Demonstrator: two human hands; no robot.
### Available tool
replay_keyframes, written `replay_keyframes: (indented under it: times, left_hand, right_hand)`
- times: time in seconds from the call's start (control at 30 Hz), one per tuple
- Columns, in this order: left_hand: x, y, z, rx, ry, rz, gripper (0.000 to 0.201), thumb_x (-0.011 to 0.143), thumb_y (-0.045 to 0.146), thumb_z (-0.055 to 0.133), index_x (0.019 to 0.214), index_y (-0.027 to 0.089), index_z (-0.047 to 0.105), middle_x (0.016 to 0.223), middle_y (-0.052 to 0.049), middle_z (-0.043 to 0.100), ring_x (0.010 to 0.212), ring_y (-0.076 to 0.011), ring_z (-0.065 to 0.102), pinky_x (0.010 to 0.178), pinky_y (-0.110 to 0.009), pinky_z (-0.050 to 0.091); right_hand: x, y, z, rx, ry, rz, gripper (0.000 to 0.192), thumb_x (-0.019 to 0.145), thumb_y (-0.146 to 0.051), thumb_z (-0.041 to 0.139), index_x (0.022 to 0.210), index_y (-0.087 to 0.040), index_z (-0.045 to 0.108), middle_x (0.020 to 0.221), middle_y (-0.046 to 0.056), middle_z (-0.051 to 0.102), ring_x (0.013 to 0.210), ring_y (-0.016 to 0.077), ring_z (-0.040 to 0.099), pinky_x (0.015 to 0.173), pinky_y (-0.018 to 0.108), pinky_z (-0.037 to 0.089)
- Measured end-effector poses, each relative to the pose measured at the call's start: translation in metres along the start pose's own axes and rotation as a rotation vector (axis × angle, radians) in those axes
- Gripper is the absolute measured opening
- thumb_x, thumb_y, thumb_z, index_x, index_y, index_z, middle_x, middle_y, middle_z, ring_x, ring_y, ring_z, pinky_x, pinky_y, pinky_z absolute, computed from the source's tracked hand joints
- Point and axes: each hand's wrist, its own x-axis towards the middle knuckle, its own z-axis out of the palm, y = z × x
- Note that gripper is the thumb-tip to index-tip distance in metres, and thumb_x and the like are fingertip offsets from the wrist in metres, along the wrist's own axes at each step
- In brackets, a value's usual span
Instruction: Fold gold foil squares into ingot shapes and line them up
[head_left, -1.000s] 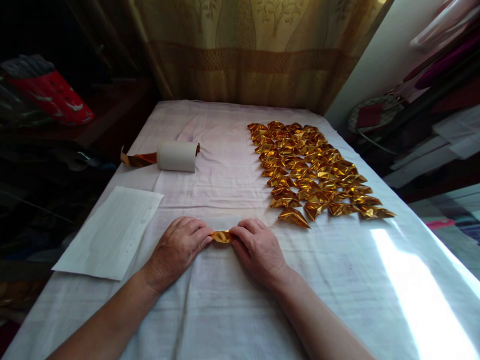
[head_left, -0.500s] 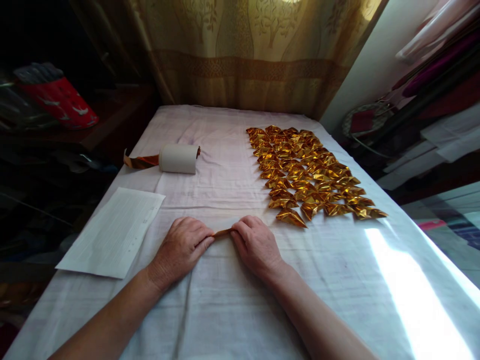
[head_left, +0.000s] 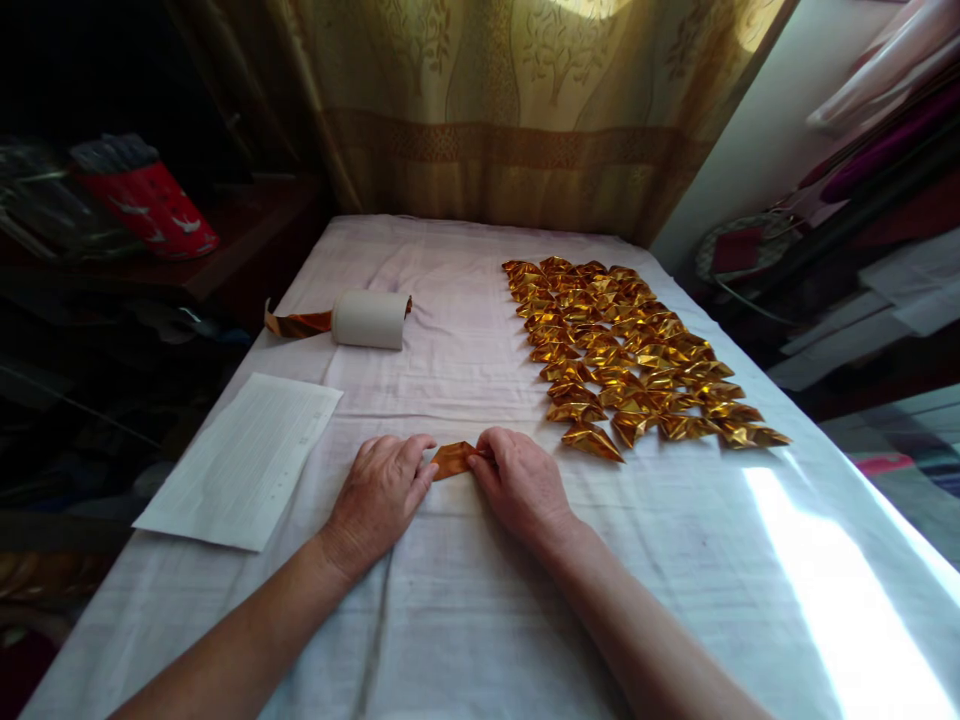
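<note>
- Since a moment ago the gold foil piece (head_left: 454, 459) has opened wider between both hands on the white cloth (head_left: 465, 600).
- Left hand (head_left: 382, 492) and right hand (head_left: 523, 482) fingertips pinch its ends; I'd press creases flat, corners aligned.
- Farther off: paper sheet (head_left: 244, 460), folded gold pieces (head_left: 637, 350), foil roll (head_left: 371, 319).

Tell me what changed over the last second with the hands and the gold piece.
The gold foil piece between the left hand and right hand changed shape: a small lump, then a thin edge-on strip, now a wider flat flap. Both hands stayed pinching it on the cloth. The folded pile, roll and paper sheet kept their places.
</note>
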Motion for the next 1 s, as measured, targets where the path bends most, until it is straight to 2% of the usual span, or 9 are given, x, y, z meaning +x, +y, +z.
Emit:
replay_keyframes:
  times: [0.17, 0.27, 0.47, 0.53, 0.6, 0.7, 0.8, 1.0]
  left_hand:
    - [0.000, -0.001, 0.002, 0.017, 0.011, -0.006, 0.015, 0.095, 0.024, 0.053, 0.109, 0.020, 0.057, 0.082, -0.002, 0.064, 0.079, -0.0212, 0.059, 0.078, -0.035, 0.043]
    - [0.000, -0.002, 0.001, 0.005, -0.007, 0.016, 0.014, 0.096, 0.024, 0.052, 0.108, 0.020, 0.059, 0.090, -0.004, 0.067, 0.084, -0.0213, 0.059, 0.079, -0.036, 0.042]
    - [0.001, -0.001, 0.001, 0.007, -0.047, 0.021, 0.020, 0.096, 0.023, 0.052, 0.110, 0.025, 0.066, 0.092, -0.003, 0.065, 0.085, -0.0200, 0.057, 0.078, -0.035, 0.041]
    - [0.001, 0.000, 0.001, 0.017, -0.043, 0.018, 0.022, 0.096, 0.023, 0.053, 0.113, 0.025, 0.067, 0.094, -0.003, 0.065, 0.085, -0.0200, 0.056, 0.078, -0.035, 0.041]
    - [0.001, 0.000, 0.001, 0.030, -0.038, 0.020, 0.021, 0.096, 0.023, 0.055, 0.112, 0.025, 0.068, 0.094, -0.003, 0.065, 0.085, -0.0202, 0.056, 0.078, -0.036, 0.041]
    - [0.001, 0.001, 0.001, 0.044, -0.034, 0.037, 0.019, 0.095, 0.023, 0.057, 0.110, 0.024, 0.069, 0.093, -0.003, 0.065, 0.084, -0.0203, 0.055, 0.077, -0.036, 0.041]
    - [0.000, 0.000, 0.001, 0.058, -0.030, 0.056, 0.019, 0.094, 0.023, 0.058, 0.110, 0.024, 0.069, 0.093, -0.003, 0.066, 0.083, -0.0199, 0.055, 0.076, -0.035, 0.040]
    - [0.000, 0.000, 0.000, 0.084, -0.022, 0.054, 0.021, 0.094, 0.022, 0.059, 0.111, 0.026, 0.070, 0.092, -0.003, 0.066, 0.082, -0.0200, 0.055, 0.073, -0.034, 0.040]
  right_hand:
    - [-0.001, 0.002, 0.005, 0.033, 0.065, -0.009, 0.005, 0.089, -0.025, 0.063, 0.091, -0.020, 0.062, 0.089, 0.004, 0.066, 0.081, 0.0194, 0.060, 0.071, 0.028, 0.040]
    - [-0.002, 0.007, 0.009, 0.061, 0.099, -0.048, 0.005, 0.091, -0.024, 0.060, 0.092, -0.021, 0.063, 0.091, 0.004, 0.065, 0.082, 0.0188, 0.060, 0.071, 0.027, 0.042]
    - [-0.007, 0.018, 0.015, 0.051, 0.159, -0.154, 0.023, 0.095, -0.014, 0.046, 0.094, -0.021, 0.068, 0.093, 0.006, 0.066, 0.085, 0.0189, 0.060, 0.077, 0.028, 0.047]
    - [-0.009, 0.017, 0.014, 0.025, 0.185, -0.182, 0.028, 0.096, -0.013, 0.043, 0.102, -0.020, 0.070, 0.100, 0.008, 0.068, 0.092, 0.0198, 0.060, 0.083, 0.030, 0.047]
    - [-0.010, 0.012, 0.014, -0.017, 0.193, -0.218, 0.032, 0.098, -0.017, 0.042, 0.117, -0.020, 0.067, 0.119, 0.010, 0.067, 0.110, 0.0227, 0.058, 0.095, 0.035, 0.045]
    - [-0.011, 0.001, 0.015, -0.076, 0.081, -0.299, 0.043, 0.100, -0.030, 0.044, 0.140, -0.018, 0.053, 0.149, 0.010, 0.050, 0.140, 0.0282, 0.038, 0.114, 0.048, 0.029]
    - [-0.012, -0.006, 0.017, -0.099, -0.073, -0.335, 0.056, 0.100, -0.043, 0.043, 0.149, -0.015, 0.042, 0.157, 0.009, 0.036, 0.148, 0.0288, 0.026, 0.120, 0.055, 0.016]
    - [-0.016, 0.008, 0.010, -0.136, -0.141, -0.304, 0.060, 0.101, -0.049, 0.040, 0.153, -0.019, 0.036, 0.159, 0.008, 0.031, 0.150, 0.0291, 0.022, 0.121, 0.057, 0.014]
